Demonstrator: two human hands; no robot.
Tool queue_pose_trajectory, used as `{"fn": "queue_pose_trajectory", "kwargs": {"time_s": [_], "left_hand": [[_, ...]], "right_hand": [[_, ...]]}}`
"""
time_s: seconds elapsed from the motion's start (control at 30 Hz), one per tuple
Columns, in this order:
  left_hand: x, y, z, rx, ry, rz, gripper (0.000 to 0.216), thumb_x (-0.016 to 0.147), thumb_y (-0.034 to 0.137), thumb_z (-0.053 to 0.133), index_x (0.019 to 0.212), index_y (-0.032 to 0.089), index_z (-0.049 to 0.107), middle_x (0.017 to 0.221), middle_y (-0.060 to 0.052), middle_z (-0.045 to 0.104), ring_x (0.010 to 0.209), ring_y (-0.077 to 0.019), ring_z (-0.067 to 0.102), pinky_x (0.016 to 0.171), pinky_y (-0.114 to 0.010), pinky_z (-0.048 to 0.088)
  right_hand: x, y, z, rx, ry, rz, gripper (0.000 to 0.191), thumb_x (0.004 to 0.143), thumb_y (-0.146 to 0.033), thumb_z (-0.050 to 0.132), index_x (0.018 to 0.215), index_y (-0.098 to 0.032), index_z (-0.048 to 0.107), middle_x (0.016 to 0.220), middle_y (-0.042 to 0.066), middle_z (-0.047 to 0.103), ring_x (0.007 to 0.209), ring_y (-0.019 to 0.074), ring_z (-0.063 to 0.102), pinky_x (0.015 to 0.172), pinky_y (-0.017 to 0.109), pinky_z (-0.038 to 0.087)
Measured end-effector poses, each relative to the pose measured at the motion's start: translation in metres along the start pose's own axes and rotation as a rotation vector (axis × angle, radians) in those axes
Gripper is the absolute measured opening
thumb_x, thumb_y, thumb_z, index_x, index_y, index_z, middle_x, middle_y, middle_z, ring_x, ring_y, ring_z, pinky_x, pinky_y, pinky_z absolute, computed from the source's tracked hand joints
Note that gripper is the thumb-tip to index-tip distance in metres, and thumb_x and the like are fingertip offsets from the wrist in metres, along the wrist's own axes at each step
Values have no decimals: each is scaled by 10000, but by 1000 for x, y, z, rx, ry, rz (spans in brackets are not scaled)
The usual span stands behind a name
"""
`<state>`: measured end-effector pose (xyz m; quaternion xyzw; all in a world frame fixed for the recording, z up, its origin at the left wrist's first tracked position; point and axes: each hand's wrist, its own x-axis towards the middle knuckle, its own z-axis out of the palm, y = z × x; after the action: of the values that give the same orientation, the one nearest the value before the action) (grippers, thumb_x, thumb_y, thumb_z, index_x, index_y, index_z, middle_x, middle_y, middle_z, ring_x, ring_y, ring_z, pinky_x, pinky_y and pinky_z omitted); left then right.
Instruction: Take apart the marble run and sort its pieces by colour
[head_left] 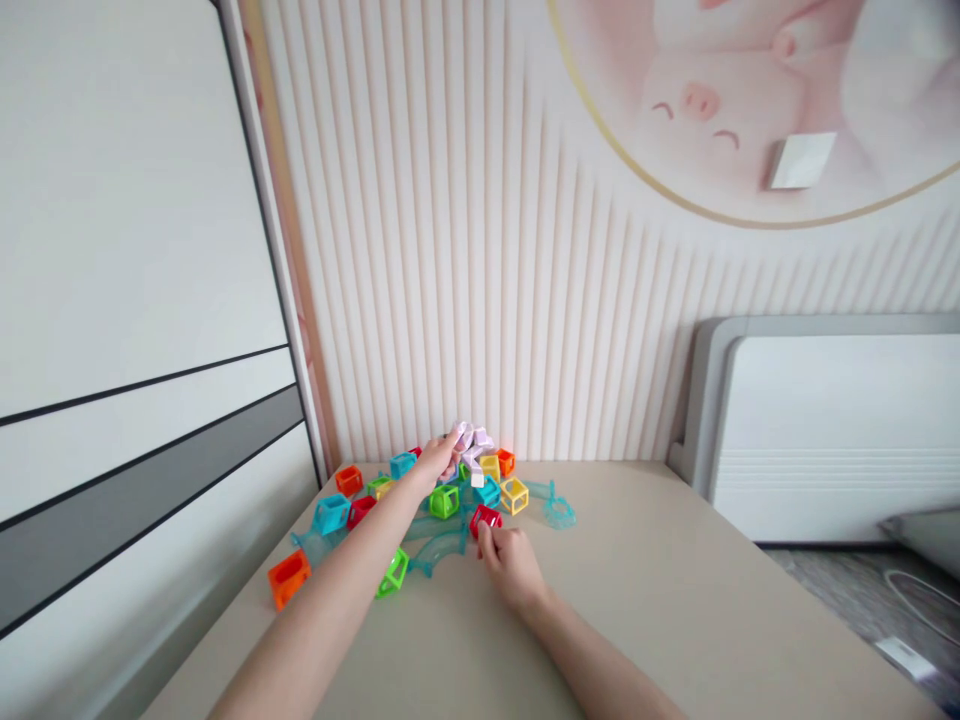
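A heap of hollow plastic cube frames in orange, blue, green, red and yellow lies at the far end of a beige table (pixel 675 600), mixed with clear teal curved track pieces (pixel 442 545). My left hand (pixel 439 457) reaches into the back of the heap and is closed on a pale lilac piece (pixel 471 442). My right hand (pixel 508 560) rests on the table in front of the heap, fingers pinched on a red cube frame (pixel 486 518). A green cube frame (pixel 444 500) sits between the two hands.
An orange cube frame (pixel 289 578) and a green one (pixel 394 572) lie apart at the near left. A ribbed wall stands right behind the heap. A white and grey padded headboard (pixel 825 420) is at the right, a white panel at the left.
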<state>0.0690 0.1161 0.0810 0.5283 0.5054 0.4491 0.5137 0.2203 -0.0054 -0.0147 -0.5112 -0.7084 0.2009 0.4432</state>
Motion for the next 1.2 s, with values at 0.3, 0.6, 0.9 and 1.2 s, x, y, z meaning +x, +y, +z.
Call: {"fn": "queue_pose_trajectory", "kwargs": {"time_s": [0.3,0.6,0.9,1.2], "left_hand": [[35,-11,20,49,110,-35,582,825,751,548,748,175,518,630,25,550,392,-49,388,396,-188,278],[-23,-6,5,314,197,336,362,913,554,533,953,204,619,843,-56,679,714,-201,634,629,-282,470],[-139,-79,2,1006,-225,888,343,1017,285,359,799,230,618,773,-55,668,731,-191,661,686,-287,478],[-137,-97,9,1073,-493,822,237,962,242,508,756,211,623,758,-12,698,678,-163,662,612,-270,411]], "right_hand": [[3,11,1,-23,-62,-23,657,1011,-552,330,554,-189,632,536,52,631,468,128,532,531,240,365],[7,16,-1,-10,-6,27,690,1007,-569,295,547,-182,634,522,55,614,468,134,496,539,254,357],[8,20,3,-9,47,38,668,1004,-547,339,540,-169,637,511,35,603,463,129,497,528,245,360],[7,24,-7,-80,39,-16,647,1010,-515,344,536,-168,614,491,28,577,456,122,468,519,248,332]]}}
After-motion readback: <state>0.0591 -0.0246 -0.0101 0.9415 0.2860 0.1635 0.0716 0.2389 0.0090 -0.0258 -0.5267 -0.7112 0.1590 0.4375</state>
